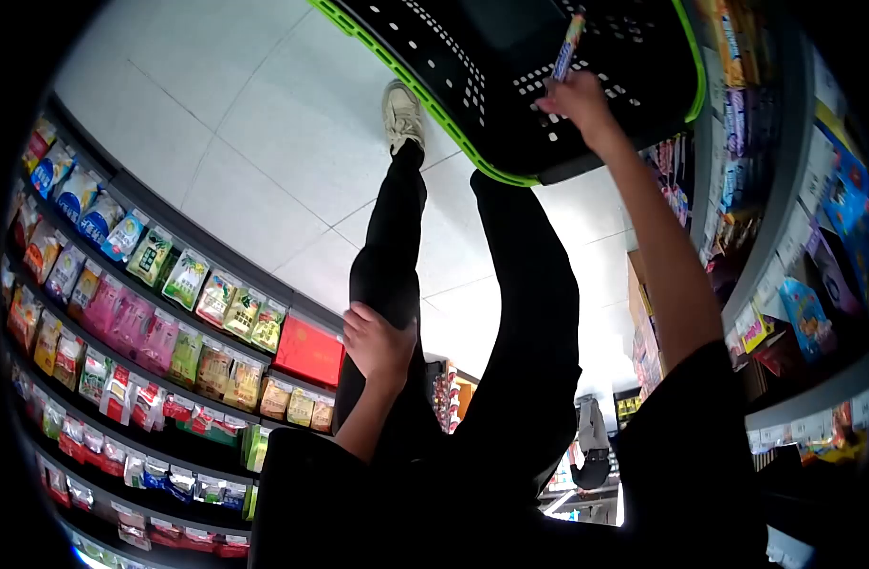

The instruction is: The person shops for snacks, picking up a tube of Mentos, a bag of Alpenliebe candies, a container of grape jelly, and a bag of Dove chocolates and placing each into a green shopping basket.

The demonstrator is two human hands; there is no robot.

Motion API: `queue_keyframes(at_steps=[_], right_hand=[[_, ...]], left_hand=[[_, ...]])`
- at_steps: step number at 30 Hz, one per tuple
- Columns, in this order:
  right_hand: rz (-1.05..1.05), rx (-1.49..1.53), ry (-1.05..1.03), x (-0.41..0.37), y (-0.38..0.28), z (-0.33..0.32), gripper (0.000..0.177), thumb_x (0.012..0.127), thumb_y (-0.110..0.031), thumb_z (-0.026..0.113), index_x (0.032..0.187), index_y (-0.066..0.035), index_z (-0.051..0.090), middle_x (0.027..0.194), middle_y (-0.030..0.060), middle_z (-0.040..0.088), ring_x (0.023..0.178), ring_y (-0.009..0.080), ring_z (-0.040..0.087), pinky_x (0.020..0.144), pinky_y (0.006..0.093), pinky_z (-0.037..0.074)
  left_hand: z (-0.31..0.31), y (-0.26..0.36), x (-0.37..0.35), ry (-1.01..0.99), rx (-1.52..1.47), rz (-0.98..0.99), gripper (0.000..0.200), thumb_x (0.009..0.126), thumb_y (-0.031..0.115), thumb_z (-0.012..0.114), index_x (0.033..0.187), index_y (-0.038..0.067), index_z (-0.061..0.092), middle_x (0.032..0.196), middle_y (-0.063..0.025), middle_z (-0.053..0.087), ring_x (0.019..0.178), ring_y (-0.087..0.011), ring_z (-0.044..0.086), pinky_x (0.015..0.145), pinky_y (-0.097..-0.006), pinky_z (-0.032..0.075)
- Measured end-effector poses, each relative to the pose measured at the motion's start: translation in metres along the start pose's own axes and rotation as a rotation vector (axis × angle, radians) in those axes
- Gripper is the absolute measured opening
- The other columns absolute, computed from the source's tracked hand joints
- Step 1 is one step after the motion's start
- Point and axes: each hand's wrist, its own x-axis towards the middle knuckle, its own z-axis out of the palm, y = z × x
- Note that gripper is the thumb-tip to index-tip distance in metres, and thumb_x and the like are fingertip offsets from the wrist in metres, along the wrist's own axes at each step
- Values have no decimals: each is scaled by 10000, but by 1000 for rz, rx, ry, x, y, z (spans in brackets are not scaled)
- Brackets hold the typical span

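My right hand point(577, 100) reaches over a black basket point(539, 180) with a bright green rim, at the top of the view. Its fingers are closed on one end of a slim, colourful packaged stick point(569, 45), which points up and away over the perforated basket floor. On my left knee, over the black trouser leg, rests my left hand point(379, 346), with its fingers lying on the cloth and no object visible in it.
Curved shelves point(169, 332) of colourful snack packets and a red box point(308, 351) line the left. More shelves with hanging packets point(735, 123) stand on the right. Pale floor tiles point(264, 142) lie below. A person point(592, 441) is far behind.
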Motion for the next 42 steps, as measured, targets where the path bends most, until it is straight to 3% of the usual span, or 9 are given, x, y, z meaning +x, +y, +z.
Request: queue_keyframes(at_steps=[6,10,16,23,27,31,33,38,42], right_hand=[[345,-152,-58,131,50,-5,288,818,2,519,1093,75,478,879,166,605,731,267,679,589,315,612],[213,168,-51,182,100,-11,291,789,10,561,1061,32,459,741,61,490,561,171,548,670,377,625],[389,43,160,223,136,8,546,807,-36,574,1296,-27,331,867,104,531,716,264,635,639,425,621],[261,-583,-21,158,97,33,411,815,-213,581,1115,66,548,970,193,653,694,294,691,560,365,578],[227,-761,-71,105,69,48,379,809,-242,581,1130,-46,629,1137,185,634,1082,335,603,922,428,478],[198,-677,-168,63,60,44,378,780,-221,590,1098,-22,633,1080,219,643,1011,348,628,863,411,502],[-17,-652,-50,40,68,42,221,797,-166,554,855,27,643,645,133,660,626,230,676,608,357,532],[30,-35,42,-43,31,30,126,749,-14,550,822,38,638,652,144,639,535,238,642,514,349,529],[-201,-252,32,-167,-18,-1,90,818,-70,536,792,-15,602,595,108,613,511,208,611,486,333,488]], left_hand=[[-14,13,22,27,-10,36,785,675,433,734,1167,-64,379,980,-186,481,892,-355,553,753,-428,482],[-10,13,30,52,5,55,800,677,440,728,1183,-68,373,989,-204,482,895,-385,552,751,-452,478],[-22,21,39,47,41,78,807,673,456,734,1196,-39,371,1004,-216,487,916,-401,555,774,-482,475],[-31,29,44,83,122,110,808,680,451,719,1190,-73,377,990,-207,480,922,-374,548,757,-439,478],[-33,33,42,79,144,109,778,683,444,714,1156,-82,391,979,-202,480,903,-361,543,748,-429,480],[-40,39,38,163,195,128,734,701,447,698,1121,-76,400,949,-204,480,841,-352,559,727,-426,485],[-49,47,35,181,188,111,706,712,452,689,1097,-65,401,943,-207,481,852,-357,563,731,-425,487],[-58,57,25,299,189,145,658,714,485,682,1036,-19,406,953,-208,512,844,-362,586,712,-446,499],[-76,64,8,273,124,185,642,736,492,676,1029,-13,410,954,-214,528,838,-365,610,707,-432,515]])
